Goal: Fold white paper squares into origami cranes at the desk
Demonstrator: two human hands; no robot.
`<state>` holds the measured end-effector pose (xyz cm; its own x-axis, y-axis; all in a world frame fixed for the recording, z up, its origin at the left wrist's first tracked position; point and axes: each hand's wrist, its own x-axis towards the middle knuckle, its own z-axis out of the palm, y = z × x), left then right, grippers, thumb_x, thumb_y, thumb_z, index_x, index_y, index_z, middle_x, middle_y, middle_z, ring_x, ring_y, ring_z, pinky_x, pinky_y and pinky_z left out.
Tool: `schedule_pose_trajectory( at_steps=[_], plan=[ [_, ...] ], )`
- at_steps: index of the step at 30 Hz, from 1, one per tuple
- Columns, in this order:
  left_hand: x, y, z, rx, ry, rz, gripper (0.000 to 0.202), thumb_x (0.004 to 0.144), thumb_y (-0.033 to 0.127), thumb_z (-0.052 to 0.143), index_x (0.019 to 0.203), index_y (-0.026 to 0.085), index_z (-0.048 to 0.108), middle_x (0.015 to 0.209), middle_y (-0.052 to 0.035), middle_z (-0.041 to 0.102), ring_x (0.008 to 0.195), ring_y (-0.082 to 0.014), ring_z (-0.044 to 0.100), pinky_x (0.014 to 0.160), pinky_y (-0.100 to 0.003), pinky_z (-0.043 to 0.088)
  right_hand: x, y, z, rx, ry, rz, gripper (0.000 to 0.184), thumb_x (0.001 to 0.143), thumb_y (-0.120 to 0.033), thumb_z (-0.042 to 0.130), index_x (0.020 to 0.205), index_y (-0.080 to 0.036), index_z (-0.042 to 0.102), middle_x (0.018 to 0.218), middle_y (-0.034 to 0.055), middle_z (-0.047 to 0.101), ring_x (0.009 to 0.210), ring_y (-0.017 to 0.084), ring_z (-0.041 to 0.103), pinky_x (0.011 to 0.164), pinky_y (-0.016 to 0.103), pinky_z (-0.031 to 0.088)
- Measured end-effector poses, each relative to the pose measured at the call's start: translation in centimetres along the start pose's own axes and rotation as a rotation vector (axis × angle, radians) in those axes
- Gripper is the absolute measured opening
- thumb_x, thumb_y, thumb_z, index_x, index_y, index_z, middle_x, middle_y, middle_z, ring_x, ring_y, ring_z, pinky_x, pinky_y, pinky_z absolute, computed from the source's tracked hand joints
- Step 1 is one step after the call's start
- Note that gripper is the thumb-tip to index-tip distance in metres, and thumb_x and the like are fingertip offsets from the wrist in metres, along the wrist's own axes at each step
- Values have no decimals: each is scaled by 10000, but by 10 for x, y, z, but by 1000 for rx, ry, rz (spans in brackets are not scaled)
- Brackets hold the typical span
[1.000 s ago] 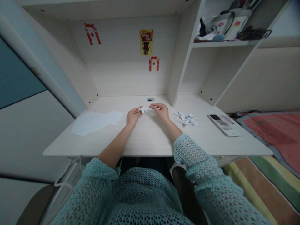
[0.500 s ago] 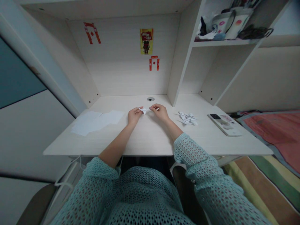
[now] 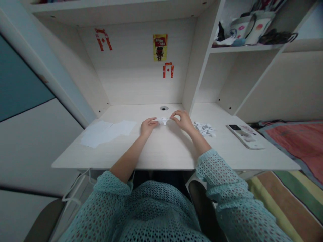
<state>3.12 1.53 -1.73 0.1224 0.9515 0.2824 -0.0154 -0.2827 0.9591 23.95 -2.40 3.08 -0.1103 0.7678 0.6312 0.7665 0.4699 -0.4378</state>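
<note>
A small white paper crane [image 3: 164, 121], with its folded sides spread out, is held between my two hands just above the desk. My left hand [image 3: 148, 127] pinches its left end, thumb and fingers pressed together. At the opposite end, the fingertips of my right hand [image 3: 183, 120] close on the other tip. Just beyond my right wrist lies a heap of small folded white papers [image 3: 205, 129], partly covered by my forearm. Loose white sheets [image 3: 103, 132] overlap on the desk to the left of my left hand.
A phone [image 3: 244, 137] lies face down toward the right side of the white desk [image 3: 161, 158]. A cable hole [image 3: 164, 108] sits near the back panel. Cups [image 3: 259, 27] stand on the upper right shelf. A bed with a striped cover [image 3: 285, 195] adjoins on the right.
Both hands stay on the paper crane and are slightly farther apart; its sides look more spread. My view has shifted a little, so everything sits slightly right and lower.
</note>
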Motion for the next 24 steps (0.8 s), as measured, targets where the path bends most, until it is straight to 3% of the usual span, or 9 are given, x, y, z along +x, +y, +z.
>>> schedule_pose_trajectory(
  at_steps=[6, 10, 16, 24],
  plan=[
    [2, -6, 0, 24, -23, -20, 380, 573, 292, 756, 906, 129, 672, 807, -101, 696, 775, -189, 650, 766, -324, 491, -46, 22, -80, -170, 80, -65, 213, 818, -421, 547, 819, -239, 658, 1031, 81, 632, 1036, 254, 505, 929, 445, 317],
    [3, -7, 0, 51, -19, -21, 379, 576, 349, 759, 880, 136, 680, 822, -103, 696, 768, -184, 645, 762, -325, 488, -96, 55, -110, -299, 33, -45, 191, 818, -396, 546, 811, -249, 668, 1093, 82, 608, 1059, 270, 498, 915, 471, 333],
    [2, -5, 0, 55, -31, -34, 364, 578, 354, 758, 862, 139, 683, 826, -96, 697, 759, -173, 641, 753, -313, 488, -147, 99, -124, -428, 39, -20, 176, 823, -351, 523, 815, -252, 668, 1099, 69, 601, 1062, 264, 515, 926, 484, 334],
    [0, -2, 1, 76, -43, -37, 345, 586, 343, 753, 853, 135, 686, 817, -94, 699, 756, -170, 639, 763, -311, 488, -155, 110, -120, -509, 50, 60, 222, 836, -392, 502, 830, -254, 675, 1149, 86, 569, 1072, 280, 490, 933, 472, 323]
  ],
)
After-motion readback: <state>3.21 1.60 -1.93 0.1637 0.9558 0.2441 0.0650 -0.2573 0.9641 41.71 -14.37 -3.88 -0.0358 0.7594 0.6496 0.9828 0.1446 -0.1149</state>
